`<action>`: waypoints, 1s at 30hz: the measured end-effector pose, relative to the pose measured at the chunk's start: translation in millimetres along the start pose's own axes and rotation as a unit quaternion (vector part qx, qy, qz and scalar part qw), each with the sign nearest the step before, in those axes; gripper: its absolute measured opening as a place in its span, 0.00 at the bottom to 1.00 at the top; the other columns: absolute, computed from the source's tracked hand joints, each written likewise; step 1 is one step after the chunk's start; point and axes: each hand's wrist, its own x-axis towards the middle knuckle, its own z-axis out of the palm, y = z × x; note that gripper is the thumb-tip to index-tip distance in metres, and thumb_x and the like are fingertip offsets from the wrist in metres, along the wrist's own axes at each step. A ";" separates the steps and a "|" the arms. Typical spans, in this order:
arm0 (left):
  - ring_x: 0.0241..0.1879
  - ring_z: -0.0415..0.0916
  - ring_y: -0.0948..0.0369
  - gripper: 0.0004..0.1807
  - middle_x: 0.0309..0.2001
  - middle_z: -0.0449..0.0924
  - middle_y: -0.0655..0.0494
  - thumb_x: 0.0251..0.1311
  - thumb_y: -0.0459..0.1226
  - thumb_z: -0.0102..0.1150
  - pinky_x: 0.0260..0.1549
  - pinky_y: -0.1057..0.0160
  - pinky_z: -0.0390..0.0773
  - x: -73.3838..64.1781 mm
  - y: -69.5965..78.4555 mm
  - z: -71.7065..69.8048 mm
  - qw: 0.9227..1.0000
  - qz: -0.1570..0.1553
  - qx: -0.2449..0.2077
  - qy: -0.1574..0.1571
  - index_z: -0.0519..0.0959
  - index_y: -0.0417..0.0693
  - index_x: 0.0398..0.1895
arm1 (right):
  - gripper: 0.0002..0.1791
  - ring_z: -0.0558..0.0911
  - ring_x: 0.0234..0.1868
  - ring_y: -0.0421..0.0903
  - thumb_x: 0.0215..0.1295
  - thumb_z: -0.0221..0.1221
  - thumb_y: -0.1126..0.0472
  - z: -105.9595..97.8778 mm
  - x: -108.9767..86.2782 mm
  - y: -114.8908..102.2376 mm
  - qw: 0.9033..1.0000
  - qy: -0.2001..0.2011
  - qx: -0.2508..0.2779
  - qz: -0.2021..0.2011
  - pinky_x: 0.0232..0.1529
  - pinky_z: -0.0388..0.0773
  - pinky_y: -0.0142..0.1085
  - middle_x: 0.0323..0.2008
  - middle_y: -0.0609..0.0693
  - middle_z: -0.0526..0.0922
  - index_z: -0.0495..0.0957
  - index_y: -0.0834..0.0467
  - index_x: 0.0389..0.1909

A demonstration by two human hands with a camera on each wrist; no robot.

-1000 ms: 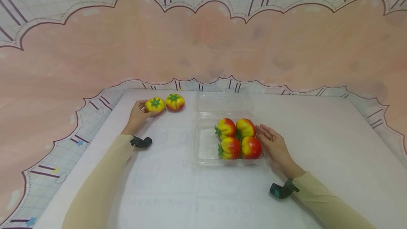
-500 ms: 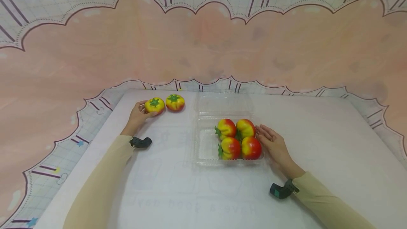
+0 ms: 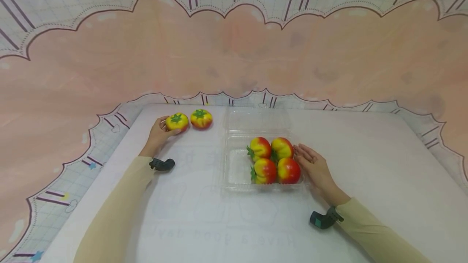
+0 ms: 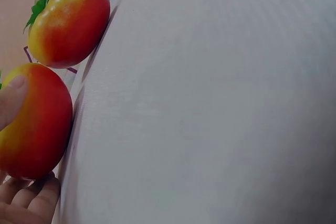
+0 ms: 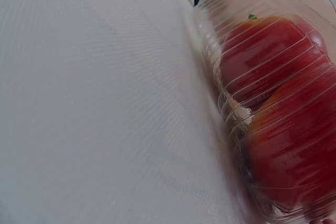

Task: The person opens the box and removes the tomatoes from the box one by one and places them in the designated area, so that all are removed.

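Observation:
In the head view my left hand (image 3: 158, 135) holds a yellow-and-red tomato (image 3: 177, 122) with a green leafy top. The left wrist view shows its thumb (image 4: 11, 100) over the fruit and curled fingers at the underside. A second tomato (image 3: 201, 119) sits just to the right of it on the table. Several more tomatoes (image 3: 265, 171) lie on their sides in a clear plastic clamshell box (image 3: 227, 161), filling its right part. My right hand (image 3: 315, 169) rests beside the box's right wall, fingers extended along it. Through the ribbed wall (image 5: 210, 40), the right wrist view shows red fruit.
The box's clear lid (image 3: 257, 117) lies folded back behind it. A white table (image 3: 204, 218) spreads under everything, with faint printed lettering near the front. A patterned cloth backdrop (image 3: 234, 56) rises behind the far edge. Dark straps with cameras (image 3: 162, 164) sit on both wrists.
The left hand and its tomato have shifted very slightly left, away from the second tomato. The right hand stays at the box's side.

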 end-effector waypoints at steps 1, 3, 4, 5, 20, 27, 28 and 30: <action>0.74 0.43 0.49 0.44 0.75 0.41 0.43 0.61 0.34 0.58 0.71 0.53 0.53 -0.1 -0.1 -0.1 1.000 0.001 -0.002 0.000 0.42 0.45 0.74 | 0.31 0.67 0.67 0.39 0.71 0.47 0.62 0.1 0.1 0.1 1.000 -0.001 0.002 0.000 0.53 0.70 0.19 0.71 0.57 0.57 0.50 0.62 0.72; 0.74 0.43 0.49 0.45 0.75 0.40 0.43 0.61 0.33 0.58 0.71 0.53 0.53 0.0 -0.3 -0.1 1.000 0.002 -0.004 0.000 0.41 0.45 0.74 | 0.31 0.67 0.67 0.41 0.71 0.48 0.62 0.2 0.0 0.1 1.000 0.001 0.001 -0.001 0.53 0.70 0.18 0.71 0.57 0.57 0.50 0.62 0.72; 0.74 0.43 0.49 0.45 0.75 0.40 0.42 0.61 0.33 0.58 0.71 0.53 0.53 0.2 -0.5 -0.2 1.000 0.003 -0.005 0.000 0.41 0.45 0.74 | 0.31 0.66 0.68 0.42 0.71 0.47 0.62 0.2 0.0 0.0 1.000 0.002 -0.002 -0.001 0.53 0.70 0.18 0.71 0.57 0.57 0.50 0.62 0.71; 0.74 0.43 0.48 0.45 0.75 0.39 0.42 0.60 0.33 0.58 0.71 0.53 0.53 0.2 -0.6 -0.1 1.000 0.005 -0.006 0.001 0.41 0.44 0.74 | 0.31 0.65 0.68 0.43 0.71 0.47 0.62 0.0 -0.1 0.1 1.000 0.003 -0.004 0.000 0.53 0.70 0.18 0.71 0.57 0.57 0.50 0.62 0.72; 0.74 0.46 0.49 0.44 0.74 0.44 0.41 0.59 0.33 0.60 0.71 0.54 0.52 1.2 4.4 -3.2 0.999 0.042 0.002 0.033 0.44 0.41 0.73 | 0.31 0.73 0.51 0.20 0.72 0.47 0.61 -1.0 -3.0 -1.2 1.000 -0.006 -0.003 -0.014 0.55 0.69 0.23 0.71 0.58 0.57 0.50 0.62 0.72; 0.74 0.45 0.50 0.41 0.74 0.48 0.42 0.59 0.33 0.60 0.73 0.54 0.48 -6.6 14.5 -8.1 0.991 0.094 0.026 0.092 0.48 0.39 0.71 | 0.31 0.72 0.60 0.30 0.72 0.47 0.60 -1.3 -2.9 -1.0 1.000 -0.006 -0.008 -0.008 0.56 0.68 0.24 0.71 0.57 0.57 0.49 0.61 0.72; 0.74 0.45 0.51 0.41 0.74 0.48 0.42 0.59 0.33 0.60 0.73 0.55 0.48 -7.8 15.5 -8.9 0.990 0.100 0.027 0.099 0.49 0.39 0.71 | 0.31 0.72 0.62 0.33 0.72 0.47 0.59 -1.1 -2.7 -1.0 1.000 -0.006 -0.010 -0.005 0.56 0.68 0.24 0.71 0.57 0.57 0.49 0.61 0.72; 0.74 0.46 0.51 0.40 0.73 0.50 0.43 0.59 0.34 0.61 0.73 0.55 0.49 -10.8 17.7 -10.2 0.987 0.115 0.032 0.111 0.51 0.39 0.71 | 0.31 0.72 0.62 0.33 0.72 0.47 0.60 -1.2 -2.0 0.2 1.000 -0.005 -0.012 -0.002 0.56 0.68 0.24 0.71 0.56 0.58 0.50 0.61 0.72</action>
